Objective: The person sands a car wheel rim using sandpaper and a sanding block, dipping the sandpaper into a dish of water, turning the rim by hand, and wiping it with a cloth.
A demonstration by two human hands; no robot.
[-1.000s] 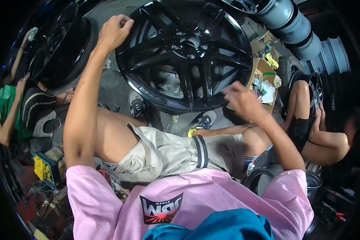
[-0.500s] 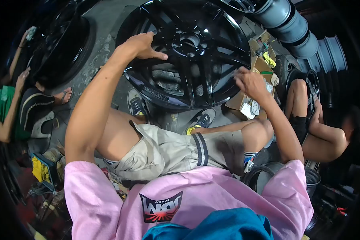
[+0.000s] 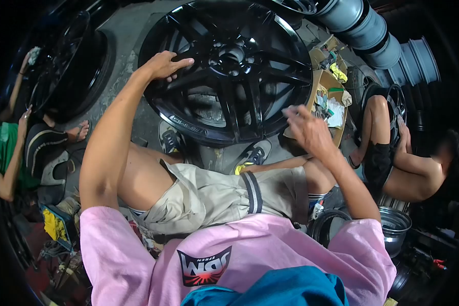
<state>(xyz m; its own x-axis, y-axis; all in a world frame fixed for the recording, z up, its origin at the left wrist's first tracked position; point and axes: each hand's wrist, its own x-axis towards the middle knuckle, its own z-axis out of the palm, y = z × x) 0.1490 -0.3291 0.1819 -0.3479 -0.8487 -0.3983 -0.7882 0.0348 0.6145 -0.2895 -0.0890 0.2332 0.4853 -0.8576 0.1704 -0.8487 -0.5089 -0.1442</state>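
A large glossy black alloy wheel (image 3: 234,109) with split spokes lies in front of my knees, its hub facing up, with pale lettering along its near edge. My left hand (image 3: 160,67) rests on its left side, fingers curled over a spoke and thumb stretched toward the hub. Off the wheel's lower right edge is my right hand (image 3: 311,131), its fingers bent together and smeared by motion. A greyish blur shows at those fingertips, too unclear to name.
An open cardboard box (image 3: 336,132) with papers and a yellow cloth stands at the right. Silver wheel barrels (image 3: 377,38) lie stacked behind it. One person (image 3: 415,163) sits at the right with a wheel; another (image 3: 10,148) at the left, hands near a dark wheel (image 3: 61,66).
My right hand has moved down and toward me, away from the wheel's edge. My left hand has shifted slightly left and down, its fingers curling more. The view has tilted a little.
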